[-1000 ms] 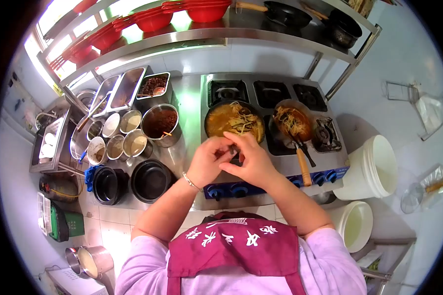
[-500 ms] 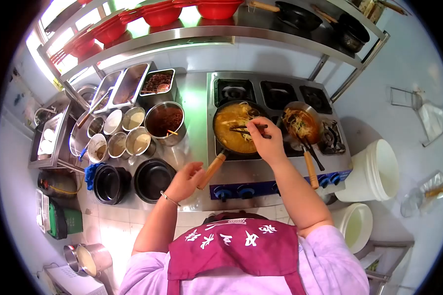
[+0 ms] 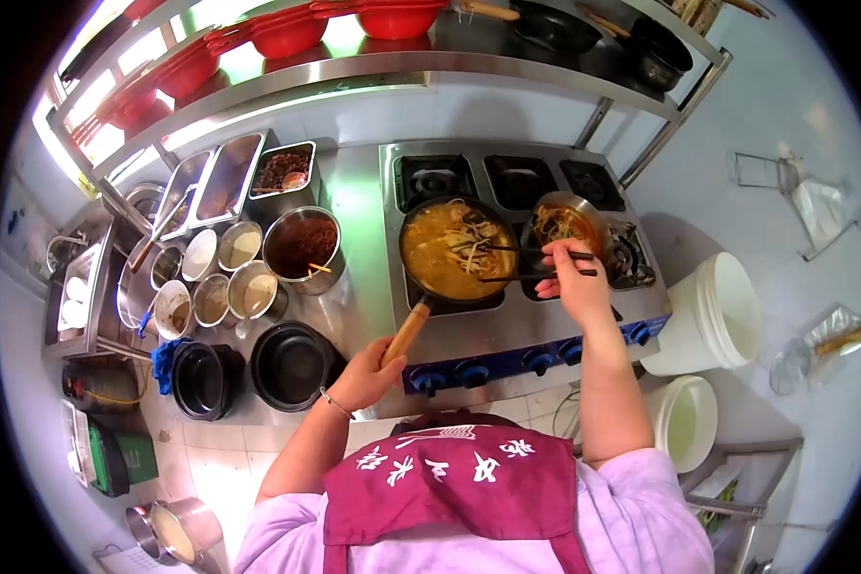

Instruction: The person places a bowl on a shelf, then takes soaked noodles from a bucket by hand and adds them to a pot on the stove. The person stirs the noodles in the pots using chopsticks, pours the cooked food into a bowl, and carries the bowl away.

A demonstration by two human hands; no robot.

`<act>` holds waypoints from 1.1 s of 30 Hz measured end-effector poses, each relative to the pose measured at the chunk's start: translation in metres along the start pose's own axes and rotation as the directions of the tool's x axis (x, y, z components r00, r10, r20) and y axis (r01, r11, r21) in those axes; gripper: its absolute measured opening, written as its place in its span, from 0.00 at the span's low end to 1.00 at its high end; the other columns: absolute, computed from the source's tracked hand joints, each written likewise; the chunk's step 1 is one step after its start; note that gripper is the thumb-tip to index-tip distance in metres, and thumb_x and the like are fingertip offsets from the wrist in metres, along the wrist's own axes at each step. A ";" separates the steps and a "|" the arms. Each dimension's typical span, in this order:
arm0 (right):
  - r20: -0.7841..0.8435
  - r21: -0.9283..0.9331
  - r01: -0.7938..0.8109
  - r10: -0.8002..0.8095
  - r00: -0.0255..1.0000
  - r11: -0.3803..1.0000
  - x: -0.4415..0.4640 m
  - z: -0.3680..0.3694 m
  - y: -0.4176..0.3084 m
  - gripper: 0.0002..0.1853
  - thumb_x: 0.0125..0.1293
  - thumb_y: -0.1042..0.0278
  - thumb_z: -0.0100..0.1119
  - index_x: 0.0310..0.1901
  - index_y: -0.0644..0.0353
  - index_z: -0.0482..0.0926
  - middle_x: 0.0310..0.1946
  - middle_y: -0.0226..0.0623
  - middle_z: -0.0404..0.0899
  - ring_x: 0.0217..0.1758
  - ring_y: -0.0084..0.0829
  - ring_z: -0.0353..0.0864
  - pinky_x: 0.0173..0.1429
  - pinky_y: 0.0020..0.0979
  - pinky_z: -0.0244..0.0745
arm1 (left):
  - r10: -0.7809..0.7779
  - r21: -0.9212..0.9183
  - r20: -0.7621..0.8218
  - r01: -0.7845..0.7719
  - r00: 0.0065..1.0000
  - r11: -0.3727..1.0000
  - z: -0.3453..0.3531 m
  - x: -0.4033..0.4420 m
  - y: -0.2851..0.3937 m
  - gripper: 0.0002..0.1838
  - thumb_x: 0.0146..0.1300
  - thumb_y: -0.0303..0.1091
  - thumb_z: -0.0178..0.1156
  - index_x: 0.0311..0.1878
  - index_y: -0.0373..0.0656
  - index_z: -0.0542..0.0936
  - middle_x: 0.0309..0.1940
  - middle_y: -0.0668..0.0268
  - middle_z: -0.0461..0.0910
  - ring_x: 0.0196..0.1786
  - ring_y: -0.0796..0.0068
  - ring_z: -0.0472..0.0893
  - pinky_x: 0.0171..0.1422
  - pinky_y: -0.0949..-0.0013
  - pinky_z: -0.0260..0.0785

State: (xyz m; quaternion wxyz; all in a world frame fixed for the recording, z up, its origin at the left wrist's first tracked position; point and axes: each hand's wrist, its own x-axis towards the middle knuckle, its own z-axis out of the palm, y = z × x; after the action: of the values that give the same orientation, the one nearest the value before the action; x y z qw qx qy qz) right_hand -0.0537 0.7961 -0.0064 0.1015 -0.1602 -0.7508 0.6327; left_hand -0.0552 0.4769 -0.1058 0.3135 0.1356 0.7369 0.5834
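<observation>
My left hand is closed on the lower end of a pan's wooden handle. That pan sits on the front left burner, filled with yellow-brown broth and a heap of noodles and dark strips. In my right hand is a pair of chopsticks, spread apart, their tips over the noodles in this pan. Just beyond my right hand stands a second pan of reddish broth with noodles; my hand and forearm hide its handle.
Left on the counter are black pots, several small metal pots, a pot of dark red sauce and metal trays. White buckets stand right of the stove. Overhead runs a shelf with red baskets and pans.
My left hand has closed on the pan handle. My right hand has moved right with the chopsticks, now spread wider. The noodles are gathered toward the pan's right side. The view has shifted slightly.
</observation>
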 end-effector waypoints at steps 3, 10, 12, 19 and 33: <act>-0.083 0.038 -0.014 0.017 0.996 0.999 0.001 0.006 0.010 0.15 0.72 0.59 0.45 0.42 0.63 0.73 0.31 0.37 0.74 0.21 0.25 0.79 0.26 0.25 0.75 | 0.011 -0.006 0.016 -0.011 1.000 1.000 -0.001 0.003 -0.007 0.24 0.67 0.36 0.53 0.59 0.29 0.65 0.32 0.67 0.74 0.31 0.80 0.77 0.39 0.75 0.70; -0.283 0.166 0.100 -0.050 0.958 0.981 -0.006 0.013 0.031 0.19 0.73 0.56 0.43 0.36 0.66 0.72 0.26 0.39 0.75 0.19 0.29 0.80 0.25 0.27 0.77 | 0.030 -0.012 0.051 -0.029 0.998 1.000 -0.002 0.003 -0.005 0.23 0.67 0.35 0.53 0.59 0.29 0.65 0.31 0.68 0.73 0.30 0.80 0.76 0.38 0.75 0.70; -0.316 0.187 0.103 -0.039 0.948 0.977 -0.010 0.016 0.030 0.19 0.73 0.56 0.43 0.35 0.67 0.72 0.26 0.39 0.75 0.20 0.29 0.80 0.25 0.28 0.77 | 0.033 -0.028 0.041 -0.032 0.999 0.999 -0.002 0.004 -0.006 0.23 0.67 0.35 0.53 0.59 0.29 0.65 0.30 0.68 0.73 0.30 0.80 0.75 0.37 0.75 0.70; -0.436 0.285 0.166 -0.026 0.900 0.944 -0.022 0.016 0.025 0.20 0.73 0.56 0.41 0.35 0.69 0.72 0.26 0.43 0.77 0.20 0.31 0.80 0.25 0.28 0.79 | 0.030 -0.021 0.048 -0.029 0.998 0.999 -0.002 0.002 -0.002 0.23 0.67 0.35 0.53 0.59 0.30 0.65 0.30 0.68 0.73 0.30 0.80 0.75 0.37 0.75 0.71; 0.362 -0.207 0.718 -0.630 0.687 0.665 -0.038 0.019 0.016 0.02 0.62 0.73 0.57 0.34 0.62 0.76 0.29 0.39 0.78 0.31 0.36 0.79 0.31 0.28 0.72 | -0.015 0.038 -0.088 0.018 0.996 0.999 0.007 0.000 -0.005 0.23 0.65 0.38 0.54 0.57 0.30 0.69 0.30 0.66 0.76 0.29 0.79 0.77 0.36 0.73 0.72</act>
State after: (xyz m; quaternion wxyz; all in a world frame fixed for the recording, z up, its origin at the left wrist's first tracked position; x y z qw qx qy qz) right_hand -0.0236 0.7671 -0.0241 0.2023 0.2012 -0.8576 0.4278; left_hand -0.0502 0.4813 -0.1114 0.2831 0.1101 0.7621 0.5718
